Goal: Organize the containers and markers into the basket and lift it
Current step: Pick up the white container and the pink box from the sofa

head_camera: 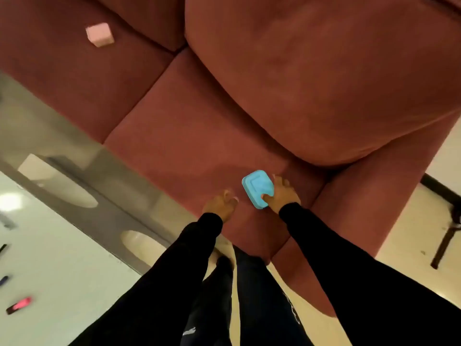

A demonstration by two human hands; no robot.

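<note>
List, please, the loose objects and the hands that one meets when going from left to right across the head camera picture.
pink marker → pink container → left hand → blue container → right hand, which grips the blue container.

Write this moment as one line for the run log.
right hand: grasping blue container on sofa | left hand: empty | pink container: untouched

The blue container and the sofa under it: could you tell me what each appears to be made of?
The blue container looks like moulded plastic with a smooth, slightly matte finish: uniform colour, rounded corners, raised lid ridge. The sofa seems upholstered in reddish suede-like or velvety fabric, judging by its soft, shaded nap; the blur leaves the weave open.
</note>
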